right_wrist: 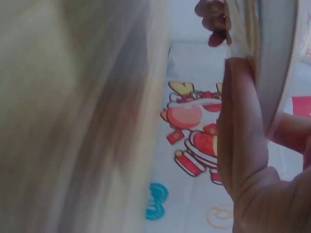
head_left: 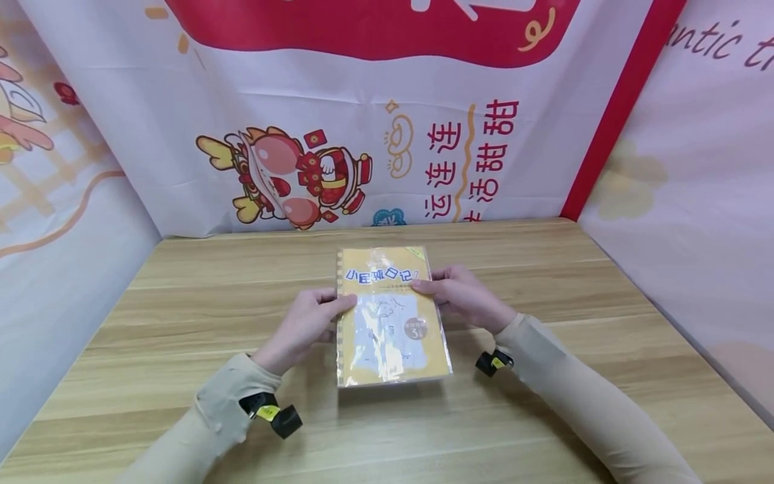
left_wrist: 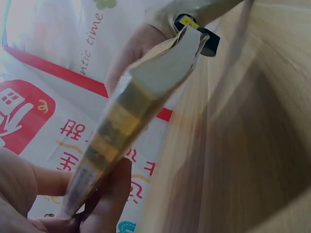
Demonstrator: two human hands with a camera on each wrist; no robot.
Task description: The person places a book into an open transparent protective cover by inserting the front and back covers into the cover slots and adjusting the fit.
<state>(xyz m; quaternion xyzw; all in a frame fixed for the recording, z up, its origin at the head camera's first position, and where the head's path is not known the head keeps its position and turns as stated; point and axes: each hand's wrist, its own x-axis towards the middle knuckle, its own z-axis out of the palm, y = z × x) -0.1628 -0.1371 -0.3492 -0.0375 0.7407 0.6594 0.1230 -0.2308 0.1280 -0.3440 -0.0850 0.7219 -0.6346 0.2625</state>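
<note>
A yellow book [head_left: 396, 316] in a clear plastic cover is held up over the middle of the table, its front facing up. My left hand [head_left: 308, 323] grips the spine side, thumb on the cover and fingers beneath. On the opposite edge my right hand [head_left: 462, 296] holds it the same way. In the left wrist view the book's spine [left_wrist: 114, 128] runs between thumb and fingers, with the white page edges toward the far end. The right wrist view has the book's page edges [right_wrist: 277, 58] above the right hand's fingers [right_wrist: 245, 126], which lie along the underside.
The wood-grain table [head_left: 181, 323] spreads out on all sides. A printed white curtain [head_left: 387, 148] with red lettering hangs behind it, and more printed cloth [head_left: 695, 202] stands at the sides. Each wrist wears a black camera strap [head_left: 269, 411].
</note>
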